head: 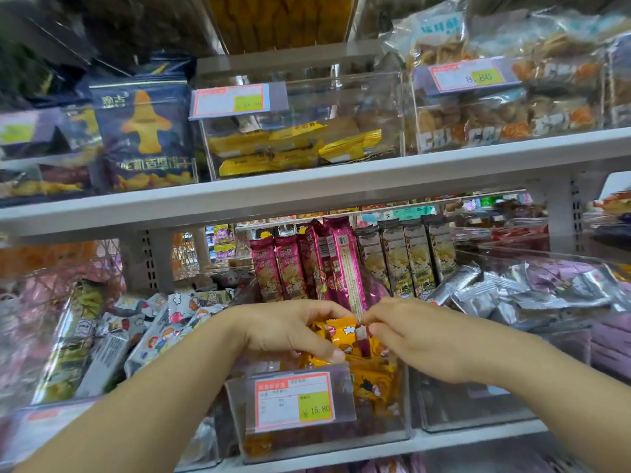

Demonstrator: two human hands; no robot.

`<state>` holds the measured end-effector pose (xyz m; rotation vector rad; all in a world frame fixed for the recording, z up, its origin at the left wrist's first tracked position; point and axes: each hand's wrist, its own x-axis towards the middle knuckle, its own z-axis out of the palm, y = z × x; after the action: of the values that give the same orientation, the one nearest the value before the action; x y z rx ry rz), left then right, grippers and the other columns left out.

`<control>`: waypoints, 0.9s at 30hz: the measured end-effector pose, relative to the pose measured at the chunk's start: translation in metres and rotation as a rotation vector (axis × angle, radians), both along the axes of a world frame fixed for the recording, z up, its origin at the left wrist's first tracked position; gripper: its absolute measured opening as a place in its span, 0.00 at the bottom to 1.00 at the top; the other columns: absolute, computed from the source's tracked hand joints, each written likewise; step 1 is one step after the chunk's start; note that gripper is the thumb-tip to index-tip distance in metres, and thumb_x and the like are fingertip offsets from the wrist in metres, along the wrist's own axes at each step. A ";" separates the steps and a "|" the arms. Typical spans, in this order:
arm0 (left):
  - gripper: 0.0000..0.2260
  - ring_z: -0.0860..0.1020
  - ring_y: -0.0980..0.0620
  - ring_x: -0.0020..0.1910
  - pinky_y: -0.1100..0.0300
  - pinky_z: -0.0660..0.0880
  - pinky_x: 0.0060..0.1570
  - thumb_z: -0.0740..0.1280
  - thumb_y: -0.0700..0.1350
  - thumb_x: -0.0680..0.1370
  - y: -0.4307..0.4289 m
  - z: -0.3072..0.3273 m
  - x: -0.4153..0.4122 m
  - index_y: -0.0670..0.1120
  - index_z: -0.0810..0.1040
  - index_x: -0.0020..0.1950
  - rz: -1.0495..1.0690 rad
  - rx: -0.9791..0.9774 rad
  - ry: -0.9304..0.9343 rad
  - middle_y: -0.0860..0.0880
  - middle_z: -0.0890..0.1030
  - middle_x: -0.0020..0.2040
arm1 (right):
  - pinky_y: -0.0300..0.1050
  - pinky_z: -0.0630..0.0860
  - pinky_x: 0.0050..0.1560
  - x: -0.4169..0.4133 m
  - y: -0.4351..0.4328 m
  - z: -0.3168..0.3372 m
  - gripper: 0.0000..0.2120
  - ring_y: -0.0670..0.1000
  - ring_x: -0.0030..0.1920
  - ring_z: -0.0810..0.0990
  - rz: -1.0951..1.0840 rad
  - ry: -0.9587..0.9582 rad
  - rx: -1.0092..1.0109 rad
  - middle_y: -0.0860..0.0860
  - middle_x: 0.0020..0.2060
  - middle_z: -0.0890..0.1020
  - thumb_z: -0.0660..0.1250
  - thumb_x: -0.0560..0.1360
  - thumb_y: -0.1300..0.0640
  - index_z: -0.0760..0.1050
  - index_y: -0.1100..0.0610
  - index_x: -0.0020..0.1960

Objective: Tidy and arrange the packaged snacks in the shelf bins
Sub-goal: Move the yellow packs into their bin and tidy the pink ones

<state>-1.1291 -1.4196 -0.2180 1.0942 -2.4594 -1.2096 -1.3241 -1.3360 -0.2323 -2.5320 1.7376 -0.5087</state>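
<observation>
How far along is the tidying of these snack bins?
Looks done: the magenta bars and dark packs stand upright in rows at the back. In hand: the left hand grips orange packets over the clear bin while the right hand pinches one packet's end. Left: the cartoon-print packets on the left and the silver packets on the right lie in loose heaps.

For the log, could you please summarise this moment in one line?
left hand: grips orange packets | right hand: pinches topmost one
</observation>
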 end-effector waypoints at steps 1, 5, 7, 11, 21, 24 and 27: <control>0.22 0.78 0.48 0.55 0.38 0.70 0.63 0.74 0.43 0.71 0.001 0.000 0.001 0.53 0.74 0.63 0.001 -0.003 0.009 0.46 0.79 0.57 | 0.46 0.73 0.54 0.002 -0.001 0.000 0.14 0.49 0.52 0.75 -0.029 -0.001 -0.013 0.49 0.55 0.75 0.53 0.82 0.55 0.70 0.53 0.65; 0.20 0.79 0.48 0.53 0.39 0.71 0.62 0.73 0.39 0.72 0.005 0.000 0.002 0.51 0.75 0.62 0.023 -0.003 0.057 0.46 0.80 0.55 | 0.47 0.76 0.52 0.009 -0.008 -0.003 0.08 0.50 0.50 0.78 -0.144 -0.041 -0.132 0.49 0.51 0.79 0.62 0.79 0.55 0.77 0.49 0.56; 0.18 0.79 0.46 0.51 0.39 0.70 0.61 0.73 0.39 0.72 0.009 0.001 0.003 0.52 0.77 0.59 0.057 -0.015 0.101 0.42 0.80 0.54 | 0.47 0.77 0.51 0.011 -0.010 -0.006 0.07 0.50 0.50 0.79 -0.204 -0.060 -0.184 0.48 0.49 0.81 0.62 0.79 0.55 0.78 0.47 0.51; 0.13 0.75 0.44 0.43 0.46 0.71 0.46 0.72 0.41 0.74 0.016 0.010 0.009 0.57 0.79 0.54 0.134 -0.135 0.160 0.42 0.80 0.47 | 0.46 0.76 0.47 0.015 -0.009 -0.012 0.06 0.48 0.52 0.77 -0.265 -0.092 -0.445 0.44 0.44 0.80 0.60 0.79 0.51 0.75 0.45 0.51; 0.12 0.78 0.62 0.37 0.69 0.72 0.34 0.69 0.42 0.76 0.067 0.035 0.032 0.59 0.78 0.53 0.273 -0.556 0.402 0.56 0.81 0.44 | 0.40 0.71 0.35 0.025 -0.001 0.008 0.04 0.41 0.34 0.75 -0.040 -0.628 -0.657 0.41 0.34 0.76 0.62 0.79 0.57 0.73 0.49 0.47; 0.13 0.77 0.64 0.35 0.68 0.73 0.36 0.69 0.40 0.76 0.089 0.032 0.039 0.59 0.76 0.51 0.276 -0.675 0.477 0.60 0.79 0.39 | 0.53 0.76 0.39 0.035 0.012 0.008 0.03 0.51 0.34 0.79 0.014 -0.686 -0.673 0.47 0.35 0.78 0.61 0.79 0.58 0.72 0.51 0.49; 0.15 0.74 0.61 0.33 0.65 0.74 0.35 0.69 0.39 0.76 0.112 0.028 0.054 0.61 0.76 0.51 0.307 -0.776 0.480 0.59 0.77 0.40 | 0.52 0.75 0.37 0.049 0.028 0.006 0.04 0.52 0.34 0.79 0.080 -0.709 -0.683 0.48 0.36 0.78 0.60 0.80 0.59 0.71 0.51 0.49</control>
<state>-1.0751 -1.3072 -0.1897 0.7828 -1.9842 -0.3009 -1.2747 -1.3079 -0.2261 -2.2406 1.3101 -1.9672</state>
